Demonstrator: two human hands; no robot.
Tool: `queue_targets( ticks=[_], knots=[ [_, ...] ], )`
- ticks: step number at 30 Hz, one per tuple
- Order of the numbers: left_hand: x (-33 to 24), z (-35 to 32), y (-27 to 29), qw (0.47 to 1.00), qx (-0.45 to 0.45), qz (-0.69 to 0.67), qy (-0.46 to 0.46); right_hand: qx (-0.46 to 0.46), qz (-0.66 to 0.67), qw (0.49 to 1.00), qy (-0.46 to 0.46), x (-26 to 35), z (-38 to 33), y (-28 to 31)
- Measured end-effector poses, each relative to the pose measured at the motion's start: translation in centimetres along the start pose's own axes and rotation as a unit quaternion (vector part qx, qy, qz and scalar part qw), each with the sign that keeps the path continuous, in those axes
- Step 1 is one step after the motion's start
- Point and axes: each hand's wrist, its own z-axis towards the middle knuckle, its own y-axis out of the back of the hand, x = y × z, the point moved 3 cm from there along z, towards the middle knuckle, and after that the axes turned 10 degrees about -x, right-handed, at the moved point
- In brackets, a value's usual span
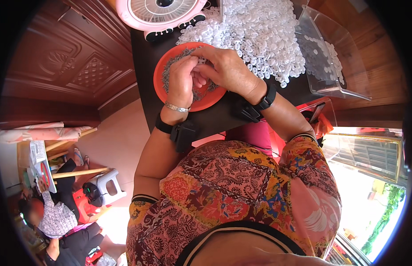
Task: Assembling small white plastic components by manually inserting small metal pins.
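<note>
- While both hands meet over the round orange plastic dish, the left hand pinches small grey metal pieces.
- Right hand fingers curl around something tiny; what, I cannot tell.
- Glossy white plastic rings heap just beyond the dish.

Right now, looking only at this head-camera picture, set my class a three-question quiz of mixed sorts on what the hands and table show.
1. True or false: both hands, left hand and right hand, are over the orange plate.
2. What lies heaped behind the plate? A) white plastic rings B) green leaves C) coins
3. Fill in: the clear plastic box stands on the person's ____ side.

Key: 1 true; 2 A, the white plastic rings; 3 right.
</note>
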Motion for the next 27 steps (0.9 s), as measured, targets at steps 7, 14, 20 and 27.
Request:
queue_targets(
  ticks=[7, 14, 20, 27],
  knots=[
    [0.0, -0.2, 0.0, 1.000, 0.005, 0.010, -0.015, -0.001, 0.028, 0.999, -0.017, 0.2, 0.0, -0.1],
    [-0.2, -0.6, -0.2, 1.000, -0.003, 0.003, -0.020, -0.010, 0.048, 0.999, -0.014, 0.4, 0.0, 0.0],
    [-0.3, -0.9, -0.6, 1.000, -0.019, -0.007, -0.019, -0.003, 0.054, 0.999, -0.011, 0.3, -0.1, 0.1],
    [0.3, -0.9, -0.6, 0.998, -0.034, -0.018, -0.045, -0.028, 0.037, 0.999, 0.018, 0.2, -0.2, 0.1]
  ],
)
